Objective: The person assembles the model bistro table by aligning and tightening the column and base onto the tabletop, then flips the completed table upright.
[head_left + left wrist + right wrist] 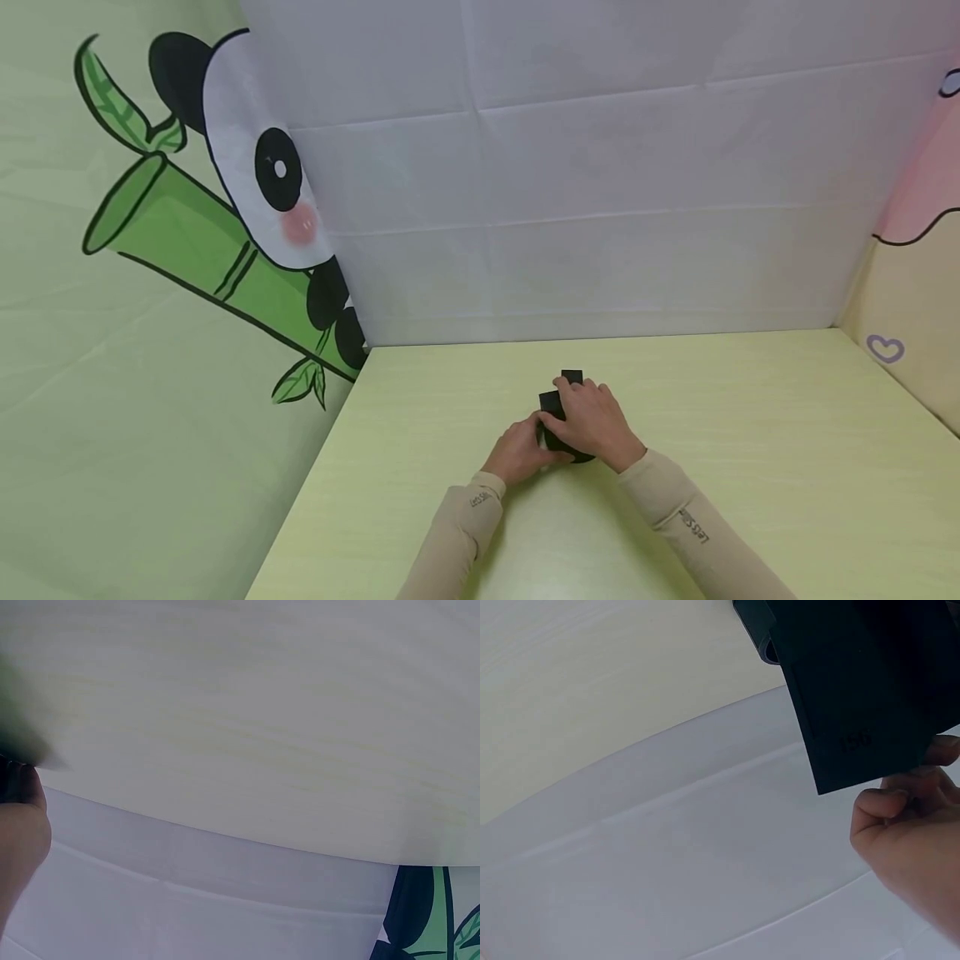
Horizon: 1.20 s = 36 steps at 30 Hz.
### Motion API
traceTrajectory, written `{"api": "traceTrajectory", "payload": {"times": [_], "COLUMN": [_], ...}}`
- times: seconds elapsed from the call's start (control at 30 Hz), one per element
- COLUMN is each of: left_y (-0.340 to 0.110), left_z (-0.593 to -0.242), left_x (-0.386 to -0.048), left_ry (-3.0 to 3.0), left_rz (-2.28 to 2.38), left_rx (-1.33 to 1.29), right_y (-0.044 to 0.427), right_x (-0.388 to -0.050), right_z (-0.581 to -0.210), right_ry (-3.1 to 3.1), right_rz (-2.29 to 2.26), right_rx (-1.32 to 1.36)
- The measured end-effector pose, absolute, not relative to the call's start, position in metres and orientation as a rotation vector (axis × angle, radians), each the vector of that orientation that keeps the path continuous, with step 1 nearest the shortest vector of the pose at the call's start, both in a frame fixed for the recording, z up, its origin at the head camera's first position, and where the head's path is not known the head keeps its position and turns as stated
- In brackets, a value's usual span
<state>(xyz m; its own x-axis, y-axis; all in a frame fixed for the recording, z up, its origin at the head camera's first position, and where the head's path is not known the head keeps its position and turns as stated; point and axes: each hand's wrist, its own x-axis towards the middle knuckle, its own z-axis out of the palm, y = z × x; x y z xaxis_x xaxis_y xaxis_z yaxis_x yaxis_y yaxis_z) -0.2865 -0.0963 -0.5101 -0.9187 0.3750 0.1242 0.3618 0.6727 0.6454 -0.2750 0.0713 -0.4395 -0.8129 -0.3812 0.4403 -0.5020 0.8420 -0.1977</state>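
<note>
A small black object with flat flap-like parts (552,405) is between both hands near the middle of the table; its exact kind cannot be made out. My left hand (519,452) holds its lower left side, thumb along the near edge. From above and the right, my right hand (597,422) grips it, covering much of it. In the right wrist view a dark flat panel (847,697) bears faint printed marks, and the fingertips of the right hand (911,825) pinch its edge. Only part of the left hand (22,832) shows in the left wrist view.
The pale yellow table (420,400) runs back to a creased whitish cloth wall (570,183). On the left hangs a green sheet (150,467) with a panda and bamboo drawing. A cream and pink panel (915,283) stands at the right.
</note>
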Motion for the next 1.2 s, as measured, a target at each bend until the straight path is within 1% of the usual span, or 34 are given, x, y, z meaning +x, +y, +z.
{"api": "traceTrajectory", "payload": {"times": [0.6,1.2], "left_y": [-0.0951,-0.095], "left_z": [-0.5091,-0.511], "left_x": [-0.287,-0.2884], "left_ry": [2.859,2.855], "left_rz": [1.089,1.085], "left_rx": [0.594,0.559], "right_y": [0.0748,0.0799], "right_x": [-0.2767,-0.2766], "right_z": [-0.4415,-0.4425], "right_ry": [-2.604,-2.613], "right_rz": [0.334,0.352], "right_rx": [0.613,0.547]}}
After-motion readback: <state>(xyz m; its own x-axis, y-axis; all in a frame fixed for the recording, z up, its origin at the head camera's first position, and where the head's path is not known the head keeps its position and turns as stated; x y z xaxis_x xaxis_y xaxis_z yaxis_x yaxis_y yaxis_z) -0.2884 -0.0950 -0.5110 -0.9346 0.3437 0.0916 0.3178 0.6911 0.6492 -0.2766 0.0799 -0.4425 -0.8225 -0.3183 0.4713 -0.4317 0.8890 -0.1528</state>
